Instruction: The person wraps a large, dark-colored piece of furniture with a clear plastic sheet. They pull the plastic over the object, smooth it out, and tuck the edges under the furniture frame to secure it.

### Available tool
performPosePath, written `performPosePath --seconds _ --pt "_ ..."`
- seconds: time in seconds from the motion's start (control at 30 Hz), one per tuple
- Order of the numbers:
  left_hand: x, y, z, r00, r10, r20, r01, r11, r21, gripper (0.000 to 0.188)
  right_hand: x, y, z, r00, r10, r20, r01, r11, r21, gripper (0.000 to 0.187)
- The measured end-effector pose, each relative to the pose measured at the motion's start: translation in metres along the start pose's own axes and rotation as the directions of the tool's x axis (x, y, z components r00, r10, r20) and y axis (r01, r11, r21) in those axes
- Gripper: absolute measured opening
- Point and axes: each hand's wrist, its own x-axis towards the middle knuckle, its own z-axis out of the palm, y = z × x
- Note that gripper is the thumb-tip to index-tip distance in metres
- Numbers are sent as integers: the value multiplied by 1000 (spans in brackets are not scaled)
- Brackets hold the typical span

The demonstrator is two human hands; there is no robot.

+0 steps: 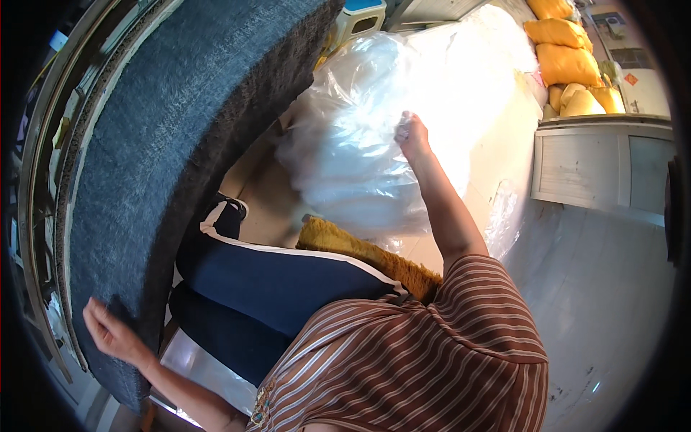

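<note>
My right hand is reached out to the right of my knees, its fingers closed at a large, shiny clear plastic bag. The bag bulges with pale contents that I cannot make out, and bright light washes out its far side. On the left, my left hand rests low over the near end of a long surface covered in blue-grey plush cloth. Its fingers are curled in toward the thumb. Whatever they may hold is hidden or too small to see.
A mustard-yellow furry cushion lies beside my thigh. Stuffed yellow bags are piled above a pale cabinet at the far right. A white and blue stool stands at the back. Loose clear plastic lies on the floor.
</note>
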Motion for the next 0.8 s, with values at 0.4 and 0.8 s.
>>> performPosePath --seconds 0.4,0.8 --pt "-73 251 124 661 380 647 506 411 -758 73 -229 -105 131 238 -67 969 784 602 -151 12" --pt "-1 -50 -135 877 18 480 397 536 -745 64 -290 -222 343 -649 -716 256 746 -532 401 23"
